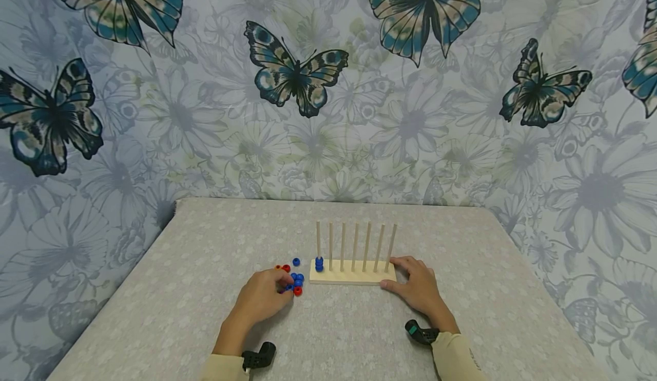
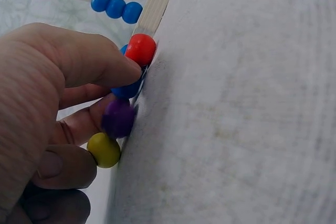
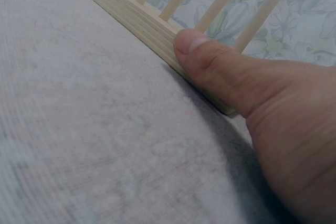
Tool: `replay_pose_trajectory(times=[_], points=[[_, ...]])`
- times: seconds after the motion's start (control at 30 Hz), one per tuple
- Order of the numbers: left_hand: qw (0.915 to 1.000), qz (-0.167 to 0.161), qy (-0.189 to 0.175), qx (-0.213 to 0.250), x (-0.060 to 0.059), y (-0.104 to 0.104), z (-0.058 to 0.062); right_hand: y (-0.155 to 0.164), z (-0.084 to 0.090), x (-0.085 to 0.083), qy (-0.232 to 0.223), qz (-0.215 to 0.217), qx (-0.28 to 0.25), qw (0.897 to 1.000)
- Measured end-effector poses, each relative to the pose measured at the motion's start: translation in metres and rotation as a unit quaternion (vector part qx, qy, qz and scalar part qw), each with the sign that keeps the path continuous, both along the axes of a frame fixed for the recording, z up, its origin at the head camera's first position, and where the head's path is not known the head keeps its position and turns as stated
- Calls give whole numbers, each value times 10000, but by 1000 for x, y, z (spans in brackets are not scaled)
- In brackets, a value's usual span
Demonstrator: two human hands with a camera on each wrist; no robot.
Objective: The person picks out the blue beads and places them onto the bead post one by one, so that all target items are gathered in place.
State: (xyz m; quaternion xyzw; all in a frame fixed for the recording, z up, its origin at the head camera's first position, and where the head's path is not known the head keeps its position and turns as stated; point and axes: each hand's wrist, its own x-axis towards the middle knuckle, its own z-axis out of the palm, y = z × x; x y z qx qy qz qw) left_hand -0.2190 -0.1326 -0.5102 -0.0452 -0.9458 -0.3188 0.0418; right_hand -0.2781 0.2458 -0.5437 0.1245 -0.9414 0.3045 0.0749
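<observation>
A wooden peg stand (image 1: 353, 278) with several upright pegs rests on the table, three blue beads (image 2: 116, 8) stacked on its leftmost peg. My right hand (image 1: 417, 287) grips the stand's right end, thumb along the front side and fingers behind. Left of the stand, my left hand (image 1: 260, 295) is down among loose beads, its thumb and curled fingers pinching a blue bead (image 2: 126, 88). A red bead (image 2: 142, 49) sits just beyond the thumb tip. Close by the other fingers are a purple bead (image 2: 118, 117) and a yellow bead (image 2: 104, 150).
A patterned cloth covers the table (image 1: 349, 335). One loose blue bead (image 1: 296, 262) lies behind the pile, near another red bead (image 1: 286, 268). A butterfly-print backdrop (image 1: 318, 158) stands behind the table's far edge.
</observation>
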Motion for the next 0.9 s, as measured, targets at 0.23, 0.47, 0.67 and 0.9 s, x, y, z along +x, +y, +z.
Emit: replay_pose_trajectory(times=[0.23, 0.47, 0.67, 0.9], points=[[10000, 68, 7, -14, 0, 0, 1, 0, 0, 0, -24, -14, -2, 10000], [9999, 141, 37, 29, 3, 1, 4, -1, 1, 1, -90, -7, -38, 10000], [9997, 199, 64, 136, 4, 2, 7, 0, 1, 1, -40, 7, -70, 10000], [9992, 294, 212, 145, 6, 2, 9, 0, 0, 1, -11, 22, -68, 10000]])
